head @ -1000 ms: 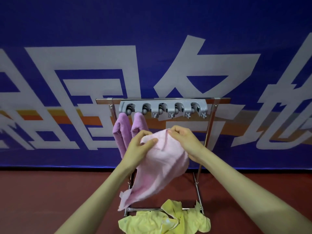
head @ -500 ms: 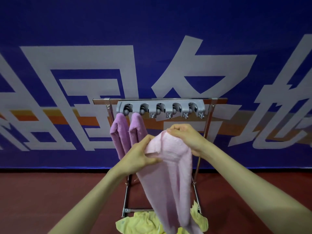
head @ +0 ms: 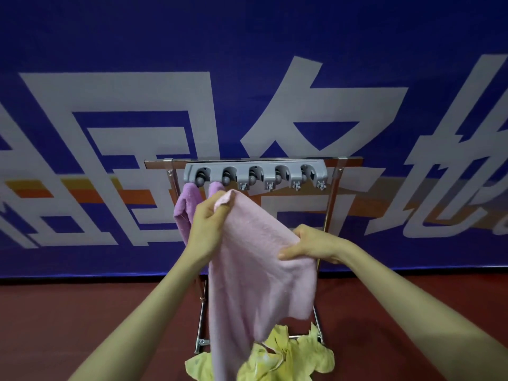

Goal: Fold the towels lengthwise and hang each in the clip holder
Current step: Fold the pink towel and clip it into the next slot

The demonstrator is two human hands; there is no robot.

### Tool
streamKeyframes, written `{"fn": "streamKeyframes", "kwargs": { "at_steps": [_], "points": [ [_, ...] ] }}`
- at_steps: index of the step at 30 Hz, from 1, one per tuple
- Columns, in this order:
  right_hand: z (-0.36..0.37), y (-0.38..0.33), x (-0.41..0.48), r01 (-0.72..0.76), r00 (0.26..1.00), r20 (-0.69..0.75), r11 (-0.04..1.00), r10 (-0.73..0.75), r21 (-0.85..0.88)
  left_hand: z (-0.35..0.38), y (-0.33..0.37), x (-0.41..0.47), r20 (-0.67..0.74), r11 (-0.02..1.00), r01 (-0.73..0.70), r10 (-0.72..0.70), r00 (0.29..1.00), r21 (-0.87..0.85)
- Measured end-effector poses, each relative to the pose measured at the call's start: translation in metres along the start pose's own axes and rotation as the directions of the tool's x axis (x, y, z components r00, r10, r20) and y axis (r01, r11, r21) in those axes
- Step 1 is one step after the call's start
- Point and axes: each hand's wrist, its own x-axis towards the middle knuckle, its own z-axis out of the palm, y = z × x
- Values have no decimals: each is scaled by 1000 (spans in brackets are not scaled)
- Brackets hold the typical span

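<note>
Two purple towels (head: 184,213) hang from the leftmost clips of the clip holder (head: 255,174). The pink towel (head: 255,270), bunched between both hands half a second ago, now spreads wider, suggesting it's being opened for the lengthwise fold. The left hand (head: 209,229) has risen, grip pinching a top corner; the right hand (head: 310,243) has dropped, pinching the edge.

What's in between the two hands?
The light pink towel stretches between them in the head view: the left hand pinches its top corner, the right hand grips its edge lower down.
</note>
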Motion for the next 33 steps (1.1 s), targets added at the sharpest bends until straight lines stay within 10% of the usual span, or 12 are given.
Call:
{"fn": "streamKeyframes", "kwargs": {
  "at_steps": [12,18,33],
  "points": [
    [-7,31,3,22,996,-84,984,-37,-179,-48,-7,12,-305,959,149,-220,926,-240],
    [-10,30,0,58,976,-214,996,-43,66,-66,-23,12,-358,929,323,-368,858,-181],
    [10,-13,-8,123,988,-116,975,-102,185,-24,-52,-12,55,918,395,-397,916,30]
  ]
}}
